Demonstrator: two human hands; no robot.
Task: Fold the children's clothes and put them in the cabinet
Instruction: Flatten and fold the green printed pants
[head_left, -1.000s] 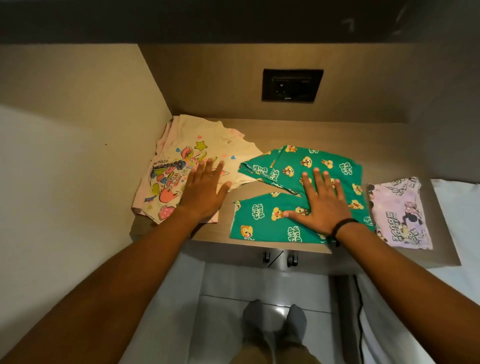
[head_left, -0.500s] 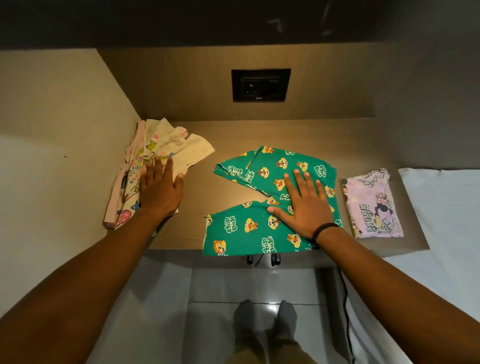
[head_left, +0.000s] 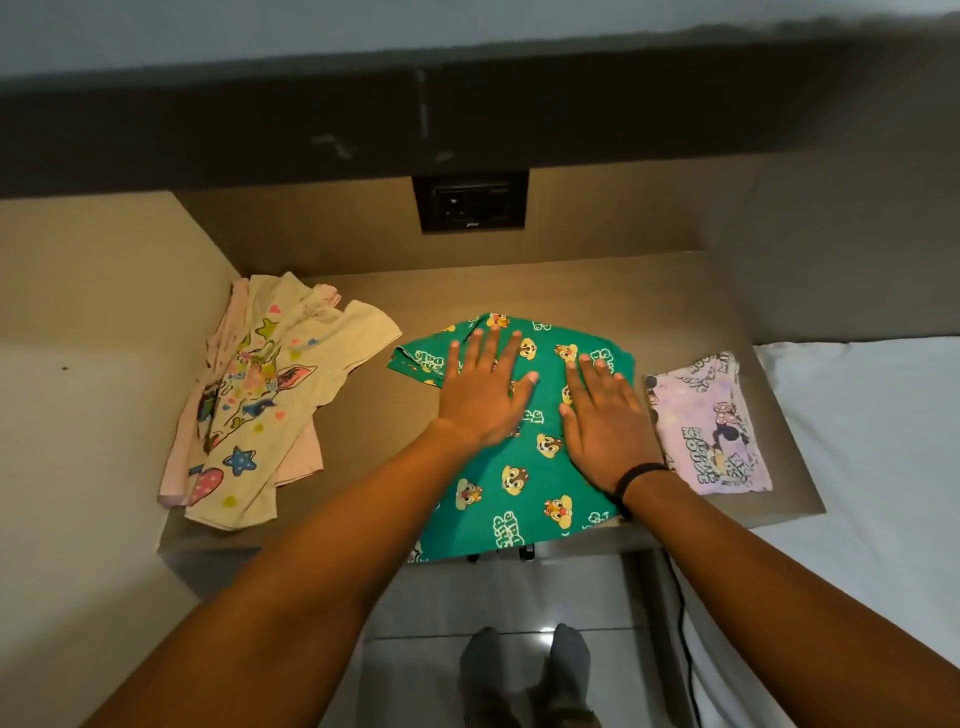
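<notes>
A green cartoon-print garment (head_left: 524, 467) lies in the middle of the brown table (head_left: 571, 291), its near edge hanging over the front. My left hand (head_left: 483, 392) rests flat on its upper left part, fingers spread. My right hand (head_left: 605, 421), with a black band on the wrist, lies flat on its right side. A cream and pink printed shirt pile (head_left: 260, 405) sits loose at the table's left. A small folded lilac garment (head_left: 709, 423) lies at the right.
A black wall socket (head_left: 470, 201) is set in the back panel. A dark shelf (head_left: 467, 119) overhangs the table. White bedding (head_left: 872, 467) borders the right side, a wall the left. My socked feet (head_left: 524, 675) stand on the tiled floor below.
My left hand left the cream shirt pile and came onto the green garment. The green garment now lies as one piece under both hands, its two spread parts brought together.
</notes>
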